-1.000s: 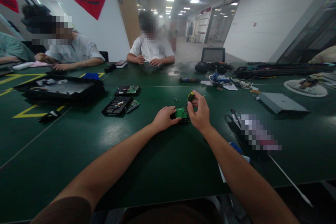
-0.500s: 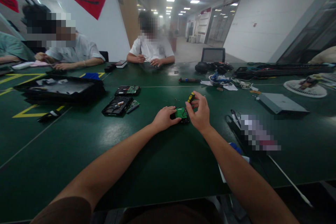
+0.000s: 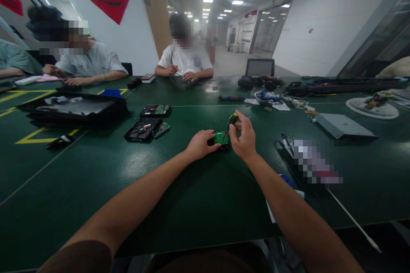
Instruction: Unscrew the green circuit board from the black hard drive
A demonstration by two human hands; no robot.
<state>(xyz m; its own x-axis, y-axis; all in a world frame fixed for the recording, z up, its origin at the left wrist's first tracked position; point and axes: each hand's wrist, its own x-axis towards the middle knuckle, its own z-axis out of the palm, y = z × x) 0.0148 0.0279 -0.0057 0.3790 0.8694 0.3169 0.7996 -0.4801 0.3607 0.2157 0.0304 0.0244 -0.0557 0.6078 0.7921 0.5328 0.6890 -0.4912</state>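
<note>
At the right of the green table (image 3: 153, 204), a thin white rod (image 3: 354, 219) is laid slantwise, its lower end stuck out past the near edge. Farther in, a small hard drive (image 3: 221, 137) is set flat on the tabletop, with its green circuit side turned up. It is gripped from the left by the left hand (image 3: 201, 144), whose fingers are partly spread, with the thumb placed on the near side and the fingertips on the far side. A yellow-and-black screwdriver (image 3: 233, 118) is pinched between the thumb and bent fingers of the right hand (image 3: 244, 136), tilted above the drive's right side; its tip cannot be made out.

A few tiny screws (image 3: 216, 121) are scattered just beyond the drive. To the left, a black case (image 3: 139, 130) is placed beside a loose circuit board (image 3: 162, 129), with a second drive (image 3: 156, 110) set behind them. A flat metal box (image 3: 346, 126) is seen well to the right, and a black tray (image 3: 92, 111) far to the left. At the far edge, something slim is held by a seated co-worker (image 3: 187, 62).
</note>
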